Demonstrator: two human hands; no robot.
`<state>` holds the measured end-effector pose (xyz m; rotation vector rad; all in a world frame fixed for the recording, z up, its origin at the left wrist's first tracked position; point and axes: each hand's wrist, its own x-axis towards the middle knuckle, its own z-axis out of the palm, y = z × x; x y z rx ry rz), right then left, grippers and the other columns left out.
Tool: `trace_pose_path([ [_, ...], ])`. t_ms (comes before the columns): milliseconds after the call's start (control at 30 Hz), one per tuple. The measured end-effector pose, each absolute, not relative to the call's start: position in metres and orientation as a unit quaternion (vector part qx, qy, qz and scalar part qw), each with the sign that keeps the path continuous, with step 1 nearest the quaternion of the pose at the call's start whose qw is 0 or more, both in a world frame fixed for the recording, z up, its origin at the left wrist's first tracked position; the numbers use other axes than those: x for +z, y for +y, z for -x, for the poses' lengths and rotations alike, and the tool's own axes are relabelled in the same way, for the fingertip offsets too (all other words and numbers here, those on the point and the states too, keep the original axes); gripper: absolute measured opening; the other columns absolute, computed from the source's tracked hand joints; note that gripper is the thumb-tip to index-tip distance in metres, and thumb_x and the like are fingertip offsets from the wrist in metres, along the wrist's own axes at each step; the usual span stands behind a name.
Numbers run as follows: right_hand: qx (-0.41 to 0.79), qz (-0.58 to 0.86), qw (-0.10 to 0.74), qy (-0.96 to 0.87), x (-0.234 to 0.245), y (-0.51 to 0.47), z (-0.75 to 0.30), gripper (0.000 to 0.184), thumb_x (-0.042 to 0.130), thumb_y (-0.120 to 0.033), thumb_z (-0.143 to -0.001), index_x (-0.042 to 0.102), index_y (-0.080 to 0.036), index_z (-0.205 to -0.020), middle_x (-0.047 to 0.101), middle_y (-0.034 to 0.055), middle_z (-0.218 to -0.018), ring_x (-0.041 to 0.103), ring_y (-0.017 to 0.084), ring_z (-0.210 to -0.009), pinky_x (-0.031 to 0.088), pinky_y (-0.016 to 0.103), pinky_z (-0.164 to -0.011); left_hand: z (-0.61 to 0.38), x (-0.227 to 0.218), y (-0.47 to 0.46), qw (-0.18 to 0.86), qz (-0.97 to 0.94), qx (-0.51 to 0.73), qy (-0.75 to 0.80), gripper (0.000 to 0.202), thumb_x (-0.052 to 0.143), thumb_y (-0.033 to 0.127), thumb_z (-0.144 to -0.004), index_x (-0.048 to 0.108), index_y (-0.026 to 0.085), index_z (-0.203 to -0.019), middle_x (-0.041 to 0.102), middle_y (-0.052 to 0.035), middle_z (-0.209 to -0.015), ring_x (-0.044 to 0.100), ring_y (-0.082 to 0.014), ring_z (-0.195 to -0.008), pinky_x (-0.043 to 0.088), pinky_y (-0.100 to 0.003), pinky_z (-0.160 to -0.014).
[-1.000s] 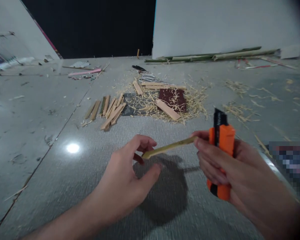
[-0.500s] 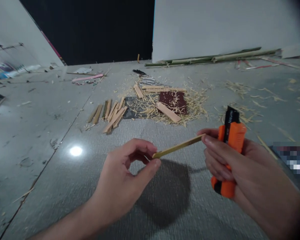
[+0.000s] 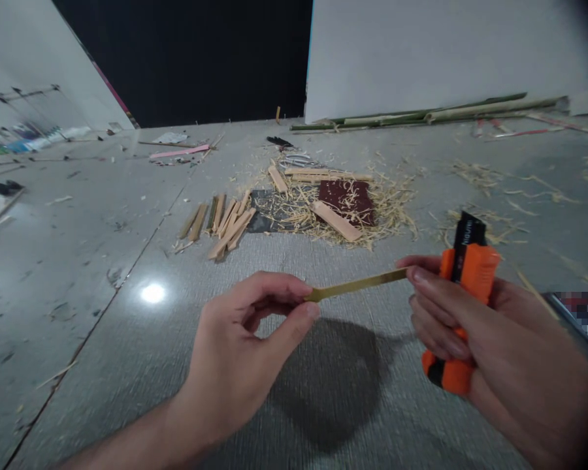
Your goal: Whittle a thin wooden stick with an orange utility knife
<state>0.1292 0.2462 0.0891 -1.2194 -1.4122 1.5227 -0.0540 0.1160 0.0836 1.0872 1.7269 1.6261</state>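
Observation:
A thin yellowish bamboo strip [image 3: 360, 284] spans the gap between my hands, raised above the floor. Its left end is pinched between thumb and fingers of my left hand [image 3: 247, 346]. My right hand [image 3: 490, 346] grips the other end with thumb and forefinger. An orange utility knife [image 3: 476, 274] is also held in that palm, its wide black blade [image 3: 470, 230] pointing up and away from the strip. The strip's tips are partly hidden by my fingers.
Several cut wooden strips [image 3: 232, 232] lie ahead on the left. Beyond my hands, shavings surround a dark red sheet [image 3: 345, 196] with a pale wooden piece [image 3: 336, 220] on it. Bamboo poles [image 3: 436, 112] lie along the white wall. A dark pixelated object [image 3: 581, 320] is at right.
The strip has turned so its broader face shows, and it slopes less. My right hand with the knife has shifted slightly right. The view has swung a little left.

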Motion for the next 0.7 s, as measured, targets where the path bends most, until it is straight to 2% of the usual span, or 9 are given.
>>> trace_pose_path([
  [267, 0.587, 0.483, 0.345, -0.55, 0.0896, 0.245, -0.1275, 0.03, 0.084, -0.053, -0.086, 0.075, -0.027, -0.097, 0.041, -0.0069, -0.045, 0.034, 0.009, -0.04, 0.027, 0.024, -0.04, 0.0561, 0.0825, 0.1155, 0.263, -0.394, 0.615, 0.63, 0.02, 0.083, 0.011, -0.085, 0.08, 0.027, -0.096, 0.083, 0.0062, -0.093, 0.078, -0.0059, -0.082, 0.062, -0.008, -0.077],
  [500, 0.591, 0.483, 0.344, -0.547, 0.0913, 0.2439, -0.1286, 0.032, 0.084, -0.056, -0.085, 0.075, -0.028, -0.099, 0.04, -0.0067, -0.046, 0.034, 0.011, -0.041, 0.031, 0.026, -0.04, 0.0554, 0.0857, 0.1175, 0.252, -0.39, 0.616, 0.636, 0.017, 0.083, 0.01, -0.084, 0.079, 0.025, -0.093, 0.082, 0.0065, -0.088, 0.077, -0.005, -0.079, 0.061, -0.006, -0.073],
  [700, 0.609, 0.477, 0.348, -0.529, 0.092, 0.2437, -0.1268, 0.034, 0.086, -0.054, -0.083, 0.076, -0.027, -0.1, 0.039, -0.0078, -0.047, 0.033, 0.008, -0.04, 0.03, 0.023, -0.04, 0.0568, 0.0839, 0.1186, 0.258, -0.376, 0.621, 0.638, 0.016, 0.084, 0.012, -0.085, 0.08, 0.025, -0.093, 0.082, 0.0076, -0.088, 0.077, -0.0033, -0.079, 0.059, -0.003, -0.074],
])
